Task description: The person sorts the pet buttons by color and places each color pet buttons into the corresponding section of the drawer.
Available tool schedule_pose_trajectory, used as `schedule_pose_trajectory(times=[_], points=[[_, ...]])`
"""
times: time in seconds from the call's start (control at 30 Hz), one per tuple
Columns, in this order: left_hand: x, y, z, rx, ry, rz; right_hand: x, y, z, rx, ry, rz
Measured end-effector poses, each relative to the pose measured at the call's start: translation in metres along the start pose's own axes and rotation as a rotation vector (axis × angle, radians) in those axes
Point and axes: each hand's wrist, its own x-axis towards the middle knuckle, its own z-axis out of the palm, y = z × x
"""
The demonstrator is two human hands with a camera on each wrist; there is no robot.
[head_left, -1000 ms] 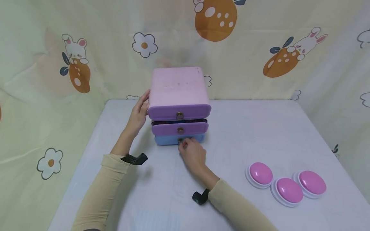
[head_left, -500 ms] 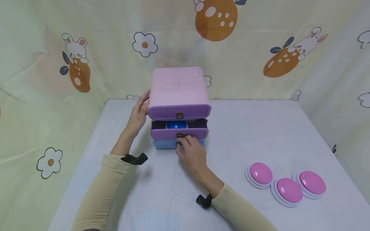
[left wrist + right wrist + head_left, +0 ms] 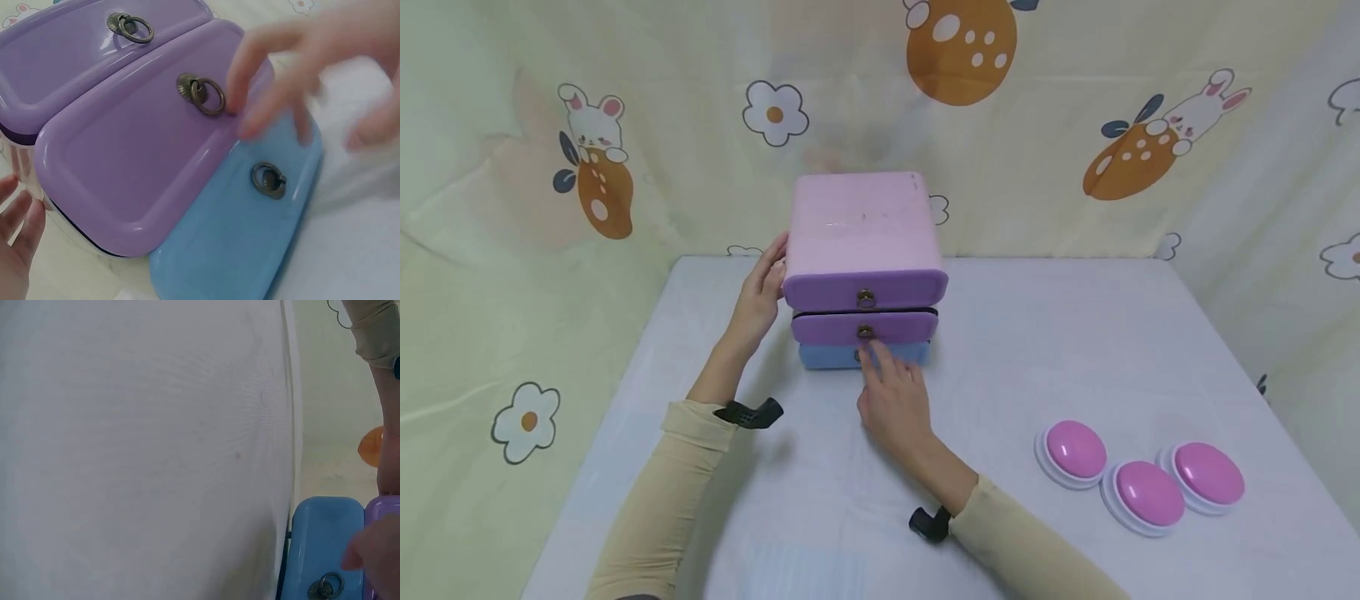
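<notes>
A small pink chest of drawers (image 3: 865, 225) stands at the back of the table, with two purple drawers above a blue one. Along the chest's left side rests my left hand (image 3: 756, 304), fingers extended. My right hand (image 3: 895, 408) is at the front, its fingertips at the lower edge of the middle purple drawer (image 3: 125, 156), by that drawer's brass ring pull (image 3: 212, 97). Only a narrow dark gap shows above this drawer. Below it, the blue drawer (image 3: 219, 237) is in, its own ring pull (image 3: 269, 180) untouched in the left wrist view.
Three pink domed discs with white bases, one of them the nearest disc (image 3: 1150, 493), lie at the right of the white-covered table (image 3: 1000, 333). A curtain (image 3: 700, 167) printed with rabbits and flowers hangs behind and beside it.
The middle drawer came out, showing a blue domed thing inside, then went back in. My right hand moved from the blue drawer's pull up to the middle drawer, its fingers straightening. The left hand stayed.
</notes>
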Motion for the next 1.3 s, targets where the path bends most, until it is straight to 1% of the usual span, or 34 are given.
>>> schedule_pose_trajectory(times=[0.07, 0.13, 0.2, 0.27, 0.37, 0.5, 0.53, 0.6, 0.63, 0.7, 0.73, 0.77, 0.87, 0.93, 1.0, 1.13, 1.2, 1.3], points=[[-0.001, 0.000, 0.000, -0.004, -0.003, -0.001, -0.002, 0.000, 0.003, 0.003, -0.078, 0.024], [-0.001, -0.001, 0.001, -0.007, -0.009, 0.000, -0.005, 0.001, 0.006, 0.046, -0.151, 0.069], [-0.002, -0.001, 0.001, -0.010, -0.012, 0.000, -0.006, 0.003, 0.009, 0.110, -0.184, 0.129], [-0.003, -0.001, 0.001, -0.004, -0.014, 0.004, -0.007, 0.003, 0.013, 0.212, -0.198, 0.218], [-0.002, -0.001, 0.000, -0.004, -0.011, 0.012, -0.004, 0.002, 0.017, 0.487, -0.193, 0.425], [0.000, -0.001, -0.001, -0.002, -0.013, 0.012, 0.006, -0.001, 0.016, 1.018, -0.181, 0.800], [0.000, -0.001, -0.002, -0.001, -0.015, 0.010, 0.011, -0.002, 0.015, 1.152, -0.193, 0.879], [0.000, -0.001, -0.002, 0.001, -0.019, 0.006, 0.021, -0.001, 0.011, 1.404, -0.242, 1.045], [0.000, -0.002, -0.002, 0.004, -0.020, 0.004, 0.026, 0.000, 0.010, 1.500, -0.267, 1.112], [-0.001, -0.002, -0.003, 0.006, -0.020, 0.000, 0.035, 0.002, 0.010, 1.638, -0.323, 1.209], [-0.001, -0.003, -0.003, 0.006, -0.019, -0.001, 0.038, 0.003, 0.011, 1.678, -0.335, 1.247], [-0.002, -0.003, -0.003, 0.007, -0.017, -0.001, 0.040, 0.003, 0.012, 1.696, -0.330, 1.282], [-0.001, -0.003, -0.003, 0.000, -0.016, -0.005, 0.044, 0.001, 0.016, 1.672, -0.288, 1.333], [0.000, -0.002, -0.002, -0.009, -0.020, -0.004, 0.045, -0.002, 0.017, 1.663, -0.233, 1.361], [0.001, -0.002, -0.002, -0.013, -0.022, -0.004, 0.047, -0.005, 0.017, 1.672, -0.192, 1.363], [0.001, -0.001, -0.002, -0.010, -0.009, -0.005, 0.050, -0.008, 0.016, 1.733, -0.149, 1.349], [0.000, -0.002, -0.002, -0.010, -0.008, -0.011, 0.050, -0.009, 0.014, 1.731, -0.159, 1.361], [0.000, 0.000, -0.005, -0.007, -0.012, -0.014, 0.051, -0.012, 0.012, 1.720, -0.189, 1.368]])
